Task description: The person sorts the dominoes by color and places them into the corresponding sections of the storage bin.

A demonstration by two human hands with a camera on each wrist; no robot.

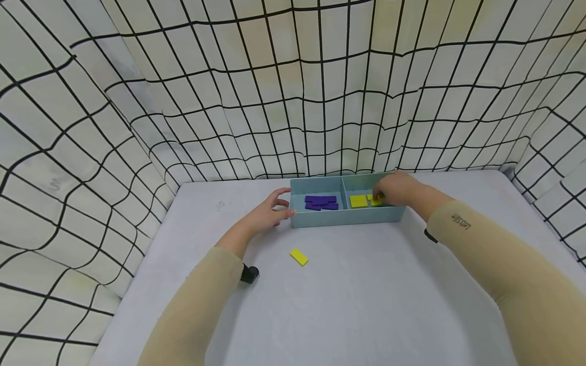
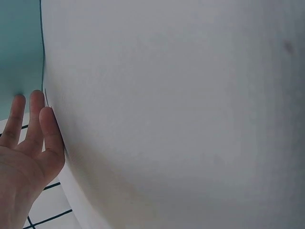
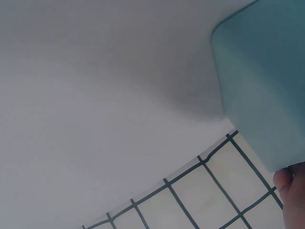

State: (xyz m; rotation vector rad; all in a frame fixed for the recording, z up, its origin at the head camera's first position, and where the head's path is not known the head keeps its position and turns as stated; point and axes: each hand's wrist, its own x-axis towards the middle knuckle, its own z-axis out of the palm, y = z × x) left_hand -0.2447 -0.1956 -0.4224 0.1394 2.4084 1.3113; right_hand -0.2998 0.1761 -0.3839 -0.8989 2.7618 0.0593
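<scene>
A light blue box (image 1: 348, 217) with two compartments stands on the white table. Several purple tiles (image 1: 320, 201) lie in its left compartment, and yellow tiles (image 1: 358, 201) in the right one. My left hand (image 1: 269, 213) touches the box's left end, its fingers spread and fairly straight; the left wrist view shows this hand (image 2: 28, 152) at the blue wall. Over the right compartment my right hand (image 1: 397, 190) reaches down, fingers bent, and pinches a yellow tile (image 1: 376, 201); its fingertips are partly hidden. A single yellow tile (image 1: 299, 256) lies on the table in front of the box.
A black wire grid (image 1: 320, 101) rises behind the table (image 1: 348, 305) and along both sides. The box stands close to the table's far edge. Black wrist straps (image 1: 249, 274) show at both sleeves.
</scene>
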